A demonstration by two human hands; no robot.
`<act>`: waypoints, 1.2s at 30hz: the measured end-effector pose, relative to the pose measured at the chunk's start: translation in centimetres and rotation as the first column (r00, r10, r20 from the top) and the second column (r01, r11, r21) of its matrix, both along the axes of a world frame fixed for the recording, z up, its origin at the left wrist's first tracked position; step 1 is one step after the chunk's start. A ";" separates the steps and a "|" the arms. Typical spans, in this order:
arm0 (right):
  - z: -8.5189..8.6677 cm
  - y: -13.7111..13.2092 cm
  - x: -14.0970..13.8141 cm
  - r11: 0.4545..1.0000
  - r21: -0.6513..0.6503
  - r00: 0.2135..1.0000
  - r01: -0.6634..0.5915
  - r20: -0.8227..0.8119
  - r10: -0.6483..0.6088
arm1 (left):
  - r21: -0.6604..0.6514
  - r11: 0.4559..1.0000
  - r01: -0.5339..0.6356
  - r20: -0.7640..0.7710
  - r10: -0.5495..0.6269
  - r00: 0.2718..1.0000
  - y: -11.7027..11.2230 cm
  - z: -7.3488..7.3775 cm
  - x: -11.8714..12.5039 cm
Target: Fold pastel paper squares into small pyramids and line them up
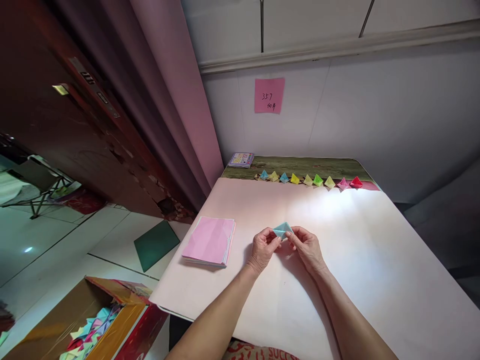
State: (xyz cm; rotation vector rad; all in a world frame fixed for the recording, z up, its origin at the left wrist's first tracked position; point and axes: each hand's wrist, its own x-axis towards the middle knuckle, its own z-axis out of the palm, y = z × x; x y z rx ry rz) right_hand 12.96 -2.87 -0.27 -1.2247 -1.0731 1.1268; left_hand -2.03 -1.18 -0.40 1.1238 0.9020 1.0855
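Observation:
A small light-blue folded paper (283, 229) is held up between both hands over the middle of the table. My left hand (262, 247) pinches its left corner between thumb and fingers. On the opposite side, my right hand (306, 246) grips the right part, with the thumb across its front. To the left of my hands lies a stack of square paper sheets (209, 241), a pink one on top. Along the far side of the table stands a row of folded paper pieces (318, 180) in blue, yellow, green, pink and red.
The table has a pale pink cover (360, 280). A small printed pad (241, 160) lies at its far left corner. On the floor at lower left is an open cardboard box (129, 320) with colourful folded papers inside. A pink note (269, 95) hangs on the wall.

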 end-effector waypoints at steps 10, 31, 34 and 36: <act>0.1 -0.2 0.3 0.999 0.052 0.985 -0.011 0.175 0.002 | -0.073 0.989 -0.126 -0.007 0.125 0.992 0.1 -0.6 0.2; 0.3 -0.2 0.2 0.996 0.066 0.997 -0.064 -0.040 0.067 | -0.075 0.994 -0.081 0.213 0.095 0.972 0.3 -0.3 -0.3; 0.1 -0.2 0.1 0.997 0.070 0.999 -0.040 0.019 0.039 | -0.055 0.994 -0.090 0.193 0.099 0.976 0.2 -0.2 -0.2; 0.0 -0.1 0.0 0.997 0.071 0.999 -0.025 0.047 0.022 | -0.046 0.994 -0.103 0.167 0.110 0.980 0.2 0.0 -0.1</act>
